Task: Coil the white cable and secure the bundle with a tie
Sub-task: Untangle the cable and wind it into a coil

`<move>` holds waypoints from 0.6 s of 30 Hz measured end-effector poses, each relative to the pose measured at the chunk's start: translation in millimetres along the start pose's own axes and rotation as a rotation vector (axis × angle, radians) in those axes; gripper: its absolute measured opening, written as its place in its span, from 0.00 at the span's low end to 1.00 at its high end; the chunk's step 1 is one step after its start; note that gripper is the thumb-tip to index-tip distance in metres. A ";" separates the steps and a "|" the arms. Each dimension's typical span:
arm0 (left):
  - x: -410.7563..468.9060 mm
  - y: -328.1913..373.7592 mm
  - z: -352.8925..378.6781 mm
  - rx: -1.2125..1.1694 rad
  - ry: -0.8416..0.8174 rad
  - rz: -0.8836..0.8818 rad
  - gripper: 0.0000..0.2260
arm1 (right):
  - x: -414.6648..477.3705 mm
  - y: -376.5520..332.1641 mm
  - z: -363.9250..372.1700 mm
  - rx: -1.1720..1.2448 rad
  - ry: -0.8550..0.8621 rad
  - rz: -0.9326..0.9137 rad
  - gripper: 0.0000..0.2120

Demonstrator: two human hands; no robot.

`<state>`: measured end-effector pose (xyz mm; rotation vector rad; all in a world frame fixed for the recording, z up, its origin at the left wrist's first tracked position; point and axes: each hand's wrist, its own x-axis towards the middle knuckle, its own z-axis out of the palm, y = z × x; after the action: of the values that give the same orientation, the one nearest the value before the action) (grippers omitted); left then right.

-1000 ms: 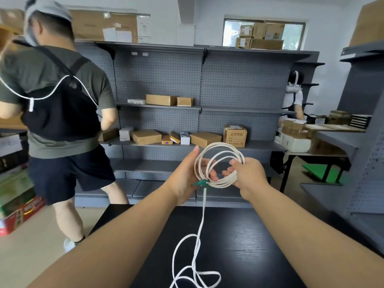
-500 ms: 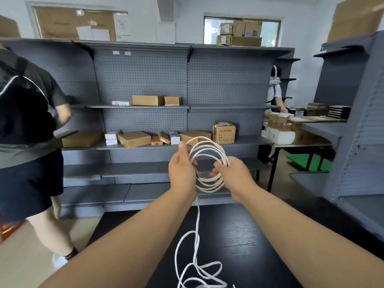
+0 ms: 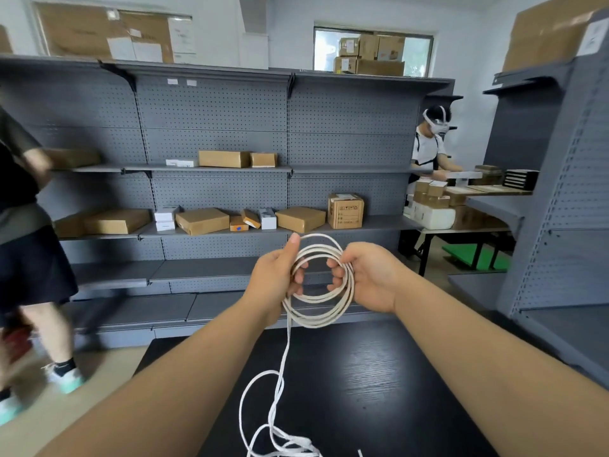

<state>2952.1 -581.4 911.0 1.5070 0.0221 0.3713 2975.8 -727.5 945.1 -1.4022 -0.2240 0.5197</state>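
White cable (image 3: 316, 319) is up in the air over the far edge of the black table (image 3: 379, 374), wound into one round coil, and from the head view both hands are on it! The left hand (image 3: 275, 282) grips the coil's left side, fingers curled through the ring and thumb standing up along the top arc, likely to stop the turns springing apart. The right hand (image 3: 369, 278) wraps its fingers round the strands on the right side, so the ring is braced from both sides and holds its shape. One loose strand drops from the bottom of the coil down to the table, where the slack lies in a tangle at the near edge; that length looks yet to be wound, so the coiling seems only partly done. Count it up: one cable, one coil of roughly four turns, two hands, and no tie in sight. Beyond the table's far edge stand grey shelves with cardboard boxes, and two other people, one off to each side.
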 end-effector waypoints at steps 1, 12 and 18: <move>-1.6 -1.0 0.5 -0.020 -0.024 -0.025 0.24 | -0.1 0.5 -0.9 0.007 -0.005 0.012 0.13; -3.9 -18.9 28.2 -0.461 -0.060 -0.185 0.38 | 7.5 14.3 -11.7 0.017 0.391 -0.144 0.21; -17.7 -27.8 51.2 -0.547 -0.127 -0.106 0.35 | 3.3 11.0 -29.0 0.203 0.500 -0.146 0.20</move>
<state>2954.0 -635.9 884.0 0.9807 -0.0931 0.1739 2989.3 -750.5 929.0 -1.2623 0.1275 0.0593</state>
